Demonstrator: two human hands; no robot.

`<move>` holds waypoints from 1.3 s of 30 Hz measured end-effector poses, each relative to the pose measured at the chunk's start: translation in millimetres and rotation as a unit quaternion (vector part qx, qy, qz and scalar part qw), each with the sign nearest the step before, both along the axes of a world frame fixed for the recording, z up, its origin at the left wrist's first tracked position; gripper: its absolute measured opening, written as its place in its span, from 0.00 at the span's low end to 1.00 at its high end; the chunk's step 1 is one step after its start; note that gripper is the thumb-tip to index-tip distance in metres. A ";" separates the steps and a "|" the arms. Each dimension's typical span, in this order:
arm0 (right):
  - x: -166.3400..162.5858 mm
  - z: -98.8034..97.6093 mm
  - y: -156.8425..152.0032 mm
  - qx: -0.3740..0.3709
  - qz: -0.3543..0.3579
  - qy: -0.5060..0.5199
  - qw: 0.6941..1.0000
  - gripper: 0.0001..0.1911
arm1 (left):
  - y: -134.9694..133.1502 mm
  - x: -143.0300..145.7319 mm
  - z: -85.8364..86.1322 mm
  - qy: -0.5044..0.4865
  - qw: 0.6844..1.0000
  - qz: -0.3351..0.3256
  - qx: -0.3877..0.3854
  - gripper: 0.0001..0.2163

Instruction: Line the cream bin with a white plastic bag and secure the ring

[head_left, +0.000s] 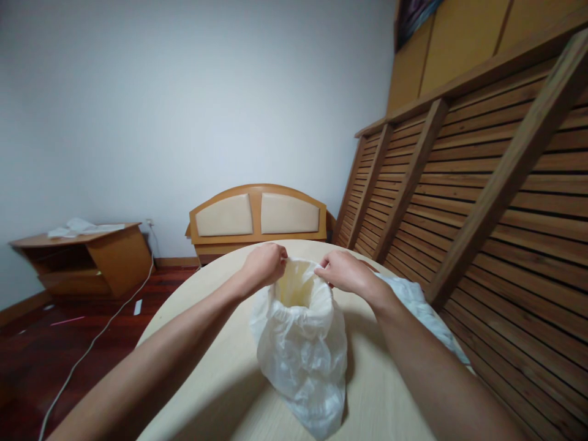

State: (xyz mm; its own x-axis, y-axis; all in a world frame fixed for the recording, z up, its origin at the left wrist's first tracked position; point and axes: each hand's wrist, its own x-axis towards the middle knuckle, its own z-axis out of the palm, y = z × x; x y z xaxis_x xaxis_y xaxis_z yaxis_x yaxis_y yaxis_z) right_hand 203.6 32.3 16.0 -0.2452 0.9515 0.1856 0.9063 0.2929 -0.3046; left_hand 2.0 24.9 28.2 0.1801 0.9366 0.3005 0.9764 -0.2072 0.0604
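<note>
A thin white plastic bag [305,355] hangs in loose folds around a bin-like container on the round table [206,361]. Its mouth is turned outward over the rim, and the lower end trails toward me on the tabletop. Inside the opening a yellowish inner wall [294,293] shows; the container's outside is covered by the bag. My left hand [266,263] pinches the bag's edge at the far left of the rim. On the far right of the rim, my right hand [344,271] grips the edge between thumb and fingers.
White crumpled material [416,306] lies on the table's right side. Wooden slatted panels [496,202] lean at right. A headboard [257,211] stands behind the table. To the left are a low cabinet [113,260] and a white cable [98,334] on the floor.
</note>
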 end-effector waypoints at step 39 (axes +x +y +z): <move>-30.7 -8.2 47.2 0.033 -0.003 -0.036 0.999 0.09 | 51.8 6.4 -20.0 0.047 0.998 -0.004 -0.040 0.12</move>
State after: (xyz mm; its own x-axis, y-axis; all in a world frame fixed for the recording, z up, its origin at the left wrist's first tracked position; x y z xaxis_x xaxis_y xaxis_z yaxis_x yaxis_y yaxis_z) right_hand 172.9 79.5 7.8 -0.2548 0.9390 0.2310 0.9267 0.3053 -0.2190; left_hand 8.4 76.7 8.2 0.2108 0.9554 0.2069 0.9771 -0.2125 -0.0142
